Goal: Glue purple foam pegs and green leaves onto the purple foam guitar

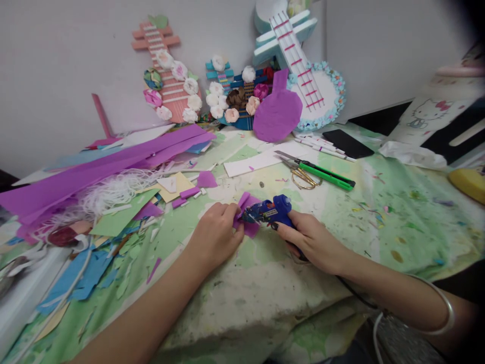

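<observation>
Left hand: Here's my one left hand, fingers bent nearly closed, pinching the far left edge of one small purple paper piece.
Right hand: And my one right hand is wrapped round the handle of one blue glue gun, one bracelet on that arm.
Glue gun: It lies over the paper, nozzle pointing left towards my left fingertips; whether it touches, I can't tell.
Purple paper: There it is, at the near middle of the table, between my two hands, partly hidden beneath the nozzle.
Cutting tools: Two of them, just beyond the gun to the right: one green knife, lying across one pair of gold-handled scissors.
Toy guitars: I count at least five along the far side: one pink at left, two small blue ones in the middle, one plain purple, one big white-and-pale-blue behind it.
Far right: One black phone, one bottle, and nearer, one yellow sponge at the edge.
Left side: One heap of white shreds beside long purple paper, among coloured scraps too many to count.
</observation>
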The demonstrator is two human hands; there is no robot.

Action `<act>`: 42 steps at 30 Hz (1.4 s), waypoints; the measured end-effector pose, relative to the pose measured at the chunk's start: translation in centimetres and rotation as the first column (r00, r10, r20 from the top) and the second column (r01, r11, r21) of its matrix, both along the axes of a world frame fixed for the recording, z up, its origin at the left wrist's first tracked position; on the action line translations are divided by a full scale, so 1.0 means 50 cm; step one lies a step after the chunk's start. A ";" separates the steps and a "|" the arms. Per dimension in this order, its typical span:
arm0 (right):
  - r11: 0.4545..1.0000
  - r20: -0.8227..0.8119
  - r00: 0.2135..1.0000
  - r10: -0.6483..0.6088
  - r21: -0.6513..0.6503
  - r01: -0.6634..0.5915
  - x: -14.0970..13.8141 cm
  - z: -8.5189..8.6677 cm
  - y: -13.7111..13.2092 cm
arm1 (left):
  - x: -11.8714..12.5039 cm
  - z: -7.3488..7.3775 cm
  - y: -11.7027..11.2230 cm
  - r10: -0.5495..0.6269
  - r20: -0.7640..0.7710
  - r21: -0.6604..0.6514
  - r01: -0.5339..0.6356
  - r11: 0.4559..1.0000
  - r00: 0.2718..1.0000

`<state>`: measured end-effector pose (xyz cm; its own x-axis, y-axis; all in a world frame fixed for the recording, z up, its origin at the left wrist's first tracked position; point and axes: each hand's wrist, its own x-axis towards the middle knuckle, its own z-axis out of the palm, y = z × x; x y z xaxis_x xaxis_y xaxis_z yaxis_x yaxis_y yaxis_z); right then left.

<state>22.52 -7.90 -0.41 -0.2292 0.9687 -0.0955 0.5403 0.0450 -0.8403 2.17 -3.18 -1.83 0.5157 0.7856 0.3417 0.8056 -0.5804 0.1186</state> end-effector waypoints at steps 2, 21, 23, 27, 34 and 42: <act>1.000 -0.008 1.000 0.001 -0.005 -0.001 0.000 0.000 -0.001 | 0.000 0.001 0.000 -0.010 0.006 -0.002 0.010 1.000 1.000; 0.999 -0.060 0.997 0.037 -0.012 -0.038 0.002 0.001 0.000 | 0.001 0.002 -0.001 0.007 0.007 -0.007 -0.007 1.000 1.000; 0.999 -0.085 0.996 0.036 -0.022 -0.038 0.002 0.000 0.000 | 0.000 0.002 -0.001 0.006 0.004 -0.011 -0.006 1.000 1.000; 0.994 -0.185 0.983 0.023 -0.099 -0.042 0.008 -0.005 -0.003 | 0.001 0.002 -0.002 -0.007 0.011 -0.012 0.007 1.000 1.000; 0.998 -0.267 0.963 -0.042 -0.064 0.026 0.047 0.001 -0.024 | 0.001 0.008 -0.004 -0.002 0.013 -0.025 0.003 1.000 1.000; 0.914 0.076 0.958 -0.275 0.330 0.236 0.183 -0.004 -0.089 | -0.001 0.008 -0.005 -0.034 -0.024 -0.021 0.033 0.999 0.999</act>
<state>31.66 -12.35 -0.61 0.0247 0.9769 0.2124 0.6634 0.1429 -0.7345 2.11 -3.40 -1.41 0.5497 0.7745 0.3129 0.7885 -0.6048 0.1116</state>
